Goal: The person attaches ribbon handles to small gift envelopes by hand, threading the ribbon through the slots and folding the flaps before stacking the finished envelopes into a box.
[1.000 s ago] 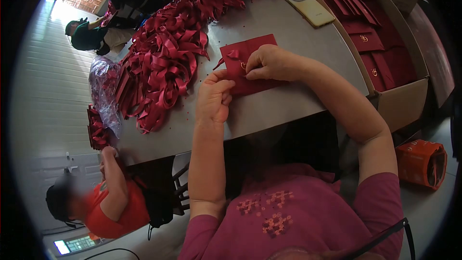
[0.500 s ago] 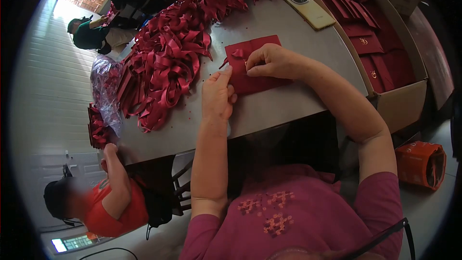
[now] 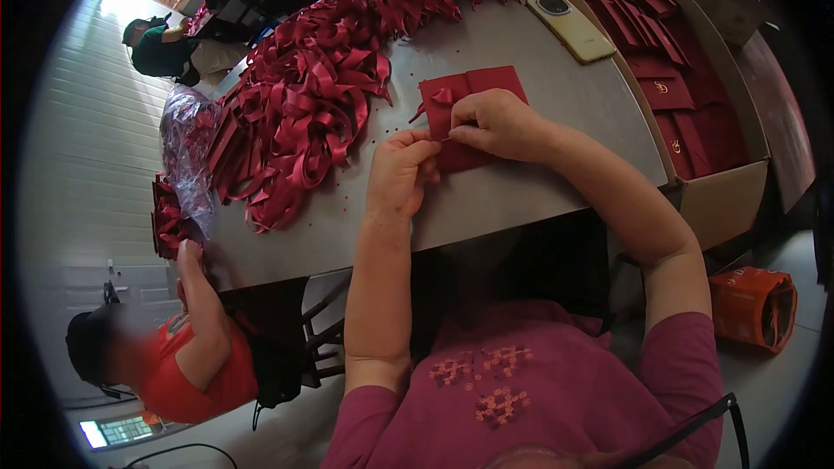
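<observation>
A dark red envelope-like pouch [image 3: 495,80] lies flat on the metal table, with a red ribbon [image 3: 442,96] on its upper left part. My left hand [image 3: 404,172] is closed in a pinch at the pouch's lower left edge. Over the pouch, my right hand [image 3: 499,124] is also pinched, its fingertips close to the left ones. A thin, pale strand [image 3: 445,139] seems to run between the two pinches. The right hand covers much of the pouch's right side.
Piled red ribbons [image 3: 304,95] cover the table's left and far side. A phone [image 3: 571,28] lies at the right, beside a cardboard box [image 3: 721,195] of red pouches. Plastic wrap [image 3: 187,148] lies left, near a person in red [image 3: 204,365]. An orange bag [image 3: 747,306] stands below right.
My left hand has moved right and its fingers have come closer to the right hand's, from the pouch's left edge to a pinch near the right fingertips. The view has shifted slightly.
</observation>
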Demonstrator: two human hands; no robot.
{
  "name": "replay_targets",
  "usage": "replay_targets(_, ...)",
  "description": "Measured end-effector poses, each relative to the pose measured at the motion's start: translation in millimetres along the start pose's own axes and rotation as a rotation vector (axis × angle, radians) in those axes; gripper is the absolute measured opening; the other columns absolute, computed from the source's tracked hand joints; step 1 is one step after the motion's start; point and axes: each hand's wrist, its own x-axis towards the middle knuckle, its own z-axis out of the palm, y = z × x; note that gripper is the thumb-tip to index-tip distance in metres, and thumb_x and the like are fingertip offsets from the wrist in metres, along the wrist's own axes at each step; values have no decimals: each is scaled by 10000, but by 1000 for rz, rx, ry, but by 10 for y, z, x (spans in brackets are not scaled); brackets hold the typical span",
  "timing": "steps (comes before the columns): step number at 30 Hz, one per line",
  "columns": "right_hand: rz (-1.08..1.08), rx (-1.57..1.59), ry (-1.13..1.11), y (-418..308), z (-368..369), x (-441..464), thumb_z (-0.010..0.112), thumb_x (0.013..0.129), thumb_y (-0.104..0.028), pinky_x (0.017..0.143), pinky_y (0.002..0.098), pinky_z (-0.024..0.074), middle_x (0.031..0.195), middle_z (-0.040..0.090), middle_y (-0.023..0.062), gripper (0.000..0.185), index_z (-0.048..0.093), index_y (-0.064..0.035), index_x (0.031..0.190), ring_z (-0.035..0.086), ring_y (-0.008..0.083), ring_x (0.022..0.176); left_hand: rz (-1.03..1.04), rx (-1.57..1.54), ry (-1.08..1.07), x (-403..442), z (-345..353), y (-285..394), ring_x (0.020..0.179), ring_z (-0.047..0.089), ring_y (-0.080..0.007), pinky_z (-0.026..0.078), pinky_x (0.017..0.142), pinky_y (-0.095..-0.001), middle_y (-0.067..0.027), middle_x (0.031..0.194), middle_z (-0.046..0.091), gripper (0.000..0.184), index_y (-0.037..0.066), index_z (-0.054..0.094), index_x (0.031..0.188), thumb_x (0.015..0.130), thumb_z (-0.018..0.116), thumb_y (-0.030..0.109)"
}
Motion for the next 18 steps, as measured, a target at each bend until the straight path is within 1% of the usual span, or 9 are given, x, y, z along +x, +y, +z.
replay_targets(4,-30,-152,46,-107,-12,-11,616,822,-214,720,451,491,826,663,156,185,671,-37,830,634,351,802,14,8,1,2,32,-6,571,503,-88,410,505,-250,4,727,575,135,15,614,956,827,654,26)
replay_targets(6,-37,-207,46,-151,-30,8,603,825,-217,722,456,493,824,663,155,193,668,-35,821,635,353,805,47,-35,43,-10,72,-9,515,490,-89,420,474,-243,-1,657,549,92,16,602,899,829,659,29)
replay_targets(7,-23,-235,25,-171,-40,23,592,822,-215,725,461,495,819,664,156,197,670,-35,813,637,354,807,46,-36,44,-12,80,-22,515,490,-89,420,474,-243,-1,657,549,92,16,602,899,829,659,29)
replay_targets(9,-10,-265,2,-191,-30,54,582,820,-214,728,467,496,814,665,156,201,671,-34,804,638,355,809,110,52,61,-19,107,-41,533,479,-80,379,473,-243,16,678,539,88,29,593,913,844,644,43)
replay_targets(10,-11,-297,-10,-195,-20,71,580,812,-209,724,469,499,807,665,157,202,672,-31,796,641,357,804,111,50,62,-39,137,-51,533,479,-80,379,473,-243,16,678,539,88,29,593,913,844,644,43)
replay_targets(12,-13,-330,-24,-204,4,98,577,805,-204,719,471,502,801,666,159,202,674,-27,789,643,359,799,201,244,156,-95,215,-69,512,471,-70,366,453,-230,10,676,546,58,27,586,875,848,631,52)
replay_targets(13,-3,-364,-27,-203,25,108,574,798,-193,711,468,506,790,664,165,199,672,-21,775,646,359,790,202,241,157,-86,225,-102,512,471,-70,366,453,-230,10,676,546,58,27,586,875,848,631,52)
replay_targets(15,4,-399,-35,-207,66,112,570,790,-181,703,465,511,780,662,172,197,671,-15,762,648,359,781,361,444,252,-62,230,-170,564,513,-83,418,510,-250,-27,685,604,58,-1,589,815,811,616,50)
replay_targets(18,-22,-494,-21,-265,94,71,591,784,-174,689,437,525,803,670,164,175,669,-18,773,660,339,766,370,474,302,-70,270,-183,575,522,-95,437,532,-265,-44,673,609,74,-7,584,788,801,624,53)
